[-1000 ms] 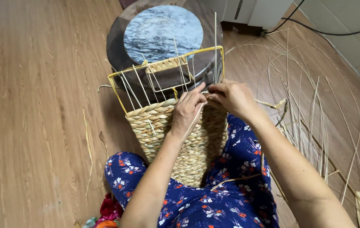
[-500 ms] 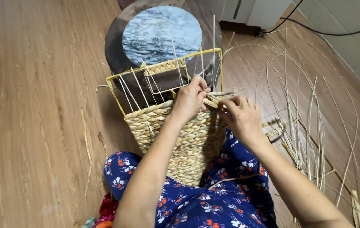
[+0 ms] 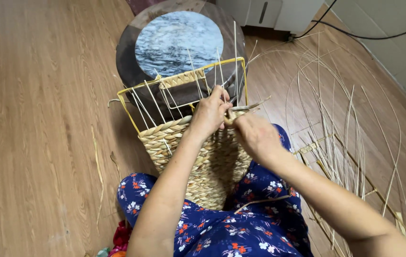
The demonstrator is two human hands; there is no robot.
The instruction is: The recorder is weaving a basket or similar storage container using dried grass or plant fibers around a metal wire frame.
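Half-woven basket is propped on the lap, against floral-print trousers, its open end pointed away from the person. Lower part is covered in braided straw; upper part is bare yellow wire frame with pale upright stakes sticking out.

Left hand is closed over the weave edge at the right side of the frame, fingers curled around a stake or the strand; which one cannot be told. Right hand is just beside it, touching or nearly so, pinched shut on a flat straw strand whose loose end runs up and right past the frame corner.

Round stool with marbled top is seen directly behind the basket, frame overlapping its front edge. Loose straw stalks are fanned across the wooden floor to the right, well apart from the hands. A single stalk lies on the floor to the left. Black cable is run along the wall top right.
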